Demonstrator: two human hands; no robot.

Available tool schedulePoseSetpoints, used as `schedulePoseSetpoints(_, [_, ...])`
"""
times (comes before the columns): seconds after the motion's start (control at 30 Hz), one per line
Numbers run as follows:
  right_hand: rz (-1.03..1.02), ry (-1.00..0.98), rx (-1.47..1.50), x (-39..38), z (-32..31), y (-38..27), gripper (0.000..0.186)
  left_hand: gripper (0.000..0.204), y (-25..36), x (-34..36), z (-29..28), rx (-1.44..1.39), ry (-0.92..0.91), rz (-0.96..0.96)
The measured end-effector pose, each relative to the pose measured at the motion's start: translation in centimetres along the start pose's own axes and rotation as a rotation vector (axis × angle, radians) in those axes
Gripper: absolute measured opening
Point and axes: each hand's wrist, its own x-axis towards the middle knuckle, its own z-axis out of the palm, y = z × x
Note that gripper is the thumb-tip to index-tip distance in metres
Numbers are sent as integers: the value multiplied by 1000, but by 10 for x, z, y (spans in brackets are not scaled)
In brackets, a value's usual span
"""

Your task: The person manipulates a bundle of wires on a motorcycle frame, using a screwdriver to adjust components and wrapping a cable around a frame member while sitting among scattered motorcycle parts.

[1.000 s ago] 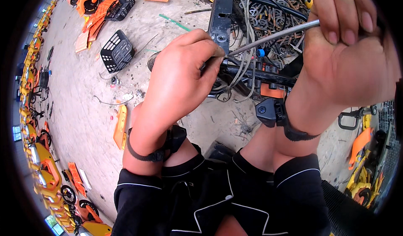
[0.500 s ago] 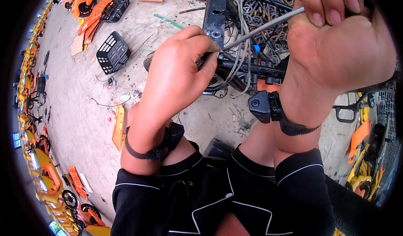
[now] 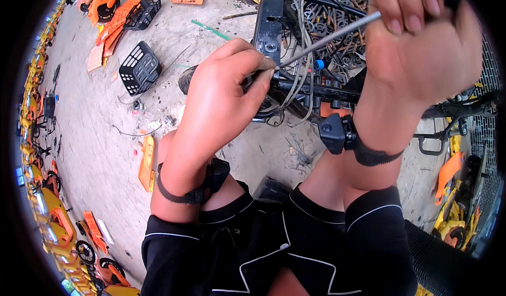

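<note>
My right hand (image 3: 416,53) is closed around the dark handle of a long-shafted screwdriver (image 3: 337,35), most of the handle being hidden in the palm. Its grey metal shaft slants down and left to a black metal frame (image 3: 269,30). At the shaft's lower end, my left hand (image 3: 224,93) pinches thumb and forefinger together against the frame. Whether those fingertips hold the tip or a small part there, I cannot make out. Loose grey cables (image 3: 303,48) loop down the frame just right of the fingertips, passing beside the shaft.
Beyond the frame lies a heap of rusty metal parts (image 3: 337,14). On the concrete floor to the left are a black plastic basket (image 3: 139,68), orange panels (image 3: 108,37) and a green strip (image 3: 210,30). Yellow and orange vehicle parts (image 3: 58,211) line the far left.
My right hand has shifted slightly left and turned a little at the wrist, with the screwdriver shaft tilting slightly steeper. My left hand keeps its pinch at nearly the same spot.
</note>
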Motion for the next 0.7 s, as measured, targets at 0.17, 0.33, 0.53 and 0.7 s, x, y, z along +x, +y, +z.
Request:
schedulePoseSetpoints(0.17, [-17, -13, 6, -7, -4, -8, 31, 15, 3, -2, -5, -11, -50, -90])
schedulePoseSetpoints(0.33, [-33, -33, 22, -11, -7, -11, 31, 14, 3, 2, -4, -65, -83, -188])
schedulePoseSetpoints(0.53, [-42, -41, 32, -16, -7, -8, 31, 12, 7, 3, -3, -122, -85, -292])
schedulePoseSetpoints(0.7, [-47, -37, 41, -16, -8, -5, 31, 12, 7, 4, -1, -97, -57, -249])
